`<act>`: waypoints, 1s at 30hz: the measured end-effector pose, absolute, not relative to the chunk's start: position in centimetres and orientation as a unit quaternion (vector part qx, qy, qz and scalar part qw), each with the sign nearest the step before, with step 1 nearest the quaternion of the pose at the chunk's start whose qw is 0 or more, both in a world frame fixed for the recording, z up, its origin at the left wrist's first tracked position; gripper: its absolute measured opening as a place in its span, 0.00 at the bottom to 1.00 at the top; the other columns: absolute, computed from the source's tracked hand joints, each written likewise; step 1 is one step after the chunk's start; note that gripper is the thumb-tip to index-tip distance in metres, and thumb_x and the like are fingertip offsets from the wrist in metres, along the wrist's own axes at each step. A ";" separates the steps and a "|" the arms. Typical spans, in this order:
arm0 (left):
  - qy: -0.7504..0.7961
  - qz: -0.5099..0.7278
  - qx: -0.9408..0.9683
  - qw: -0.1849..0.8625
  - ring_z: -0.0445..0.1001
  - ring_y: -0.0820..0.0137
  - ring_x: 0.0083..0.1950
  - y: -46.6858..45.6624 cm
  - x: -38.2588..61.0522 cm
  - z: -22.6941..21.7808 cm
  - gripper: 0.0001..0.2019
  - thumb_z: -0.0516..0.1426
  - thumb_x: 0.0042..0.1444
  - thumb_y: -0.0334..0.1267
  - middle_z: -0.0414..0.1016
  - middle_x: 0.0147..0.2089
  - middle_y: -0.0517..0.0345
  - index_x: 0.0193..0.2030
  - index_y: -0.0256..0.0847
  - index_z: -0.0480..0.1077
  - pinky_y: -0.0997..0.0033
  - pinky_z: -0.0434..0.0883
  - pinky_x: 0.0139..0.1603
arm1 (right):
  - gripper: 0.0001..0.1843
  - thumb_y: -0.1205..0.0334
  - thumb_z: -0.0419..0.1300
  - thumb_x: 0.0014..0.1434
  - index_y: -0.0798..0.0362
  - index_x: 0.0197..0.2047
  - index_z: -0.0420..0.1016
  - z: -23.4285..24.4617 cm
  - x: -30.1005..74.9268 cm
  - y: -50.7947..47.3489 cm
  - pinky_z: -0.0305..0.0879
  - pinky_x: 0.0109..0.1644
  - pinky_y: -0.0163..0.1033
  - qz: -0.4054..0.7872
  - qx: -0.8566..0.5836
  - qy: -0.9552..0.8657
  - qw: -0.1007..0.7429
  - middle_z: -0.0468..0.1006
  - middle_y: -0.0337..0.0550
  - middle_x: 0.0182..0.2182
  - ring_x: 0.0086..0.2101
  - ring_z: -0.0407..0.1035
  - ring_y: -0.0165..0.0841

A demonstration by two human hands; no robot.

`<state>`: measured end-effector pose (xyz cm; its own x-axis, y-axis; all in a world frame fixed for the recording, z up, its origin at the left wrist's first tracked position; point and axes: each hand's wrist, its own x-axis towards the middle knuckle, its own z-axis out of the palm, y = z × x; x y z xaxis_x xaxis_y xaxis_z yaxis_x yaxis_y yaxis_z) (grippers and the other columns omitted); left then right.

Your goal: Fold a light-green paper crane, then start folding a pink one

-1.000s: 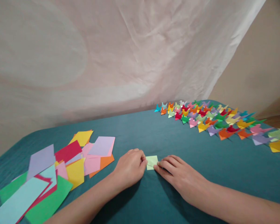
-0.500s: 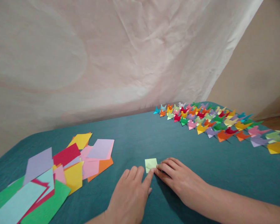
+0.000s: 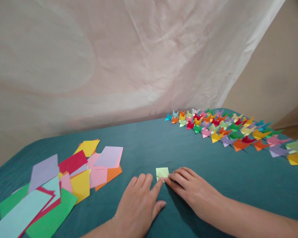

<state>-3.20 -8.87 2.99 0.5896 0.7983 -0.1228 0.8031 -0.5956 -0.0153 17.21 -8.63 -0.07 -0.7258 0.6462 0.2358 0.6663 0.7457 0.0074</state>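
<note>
A small folded pale-green paper square [image 3: 162, 172] lies flat on the teal tablecloth [image 3: 144, 145]. My left hand [image 3: 138, 205] rests palm down just before it, fingers stretched out, the index fingertip touching the square's near left corner. From the right, my right hand [image 3: 191, 190] lies flat with its fingertips pressing on the square's near right edge. Neither hand grips anything.
A loose heap of coloured paper sheets [image 3: 54, 185] covers the table's left side. Rows of several small folded paper birds [image 3: 225, 130] stand at the back right. A creased pale cloth backdrop [image 3: 114, 59] hangs behind the table.
My left hand left the square's left edge, where it was curled, and now lies flat nearer to me with fingers stretched. The right hand and the paper barely moved.
</note>
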 end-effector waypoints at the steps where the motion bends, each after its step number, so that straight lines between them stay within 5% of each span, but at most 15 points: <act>1: 0.449 -0.060 0.891 0.022 0.64 0.57 0.47 -8.8 -3.2 3.1 0.24 0.53 0.59 0.48 0.67 0.49 0.49 0.62 0.49 0.58 0.55 0.64 0.46 | 0.22 0.68 0.58 0.57 0.57 0.55 0.64 -0.1 17.2 -8.6 0.61 0.50 0.46 -0.045 -0.352 -0.928 0.112 0.71 0.48 0.45 0.46 0.63 0.39; 15: 0.430 -0.056 0.901 0.025 0.65 0.62 0.43 -7.6 -4.2 4.0 0.23 0.53 0.58 0.50 0.66 0.44 0.53 0.60 0.56 0.59 0.63 0.62 0.42 | 0.22 0.68 0.59 0.57 0.58 0.55 0.64 0.1 17.3 -8.7 0.61 0.50 0.46 -0.044 -0.351 -0.929 0.109 0.72 0.48 0.43 0.45 0.63 0.39; 30: 0.427 -0.056 0.902 0.015 0.65 0.63 0.43 -7.5 -4.2 4.2 0.22 0.52 0.59 0.49 0.66 0.44 0.52 0.60 0.52 0.60 0.66 0.62 0.40 | 0.22 0.68 0.59 0.56 0.58 0.54 0.64 -0.2 17.2 -8.7 0.61 0.49 0.46 -0.056 -0.349 -0.929 0.113 0.72 0.47 0.43 0.45 0.63 0.38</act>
<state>-4.24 -7.45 4.23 0.6282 0.7696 -0.1142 0.7730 -0.6340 -0.0206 17.23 -8.70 -0.20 -0.7308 0.6353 0.2497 0.6607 0.7503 0.0249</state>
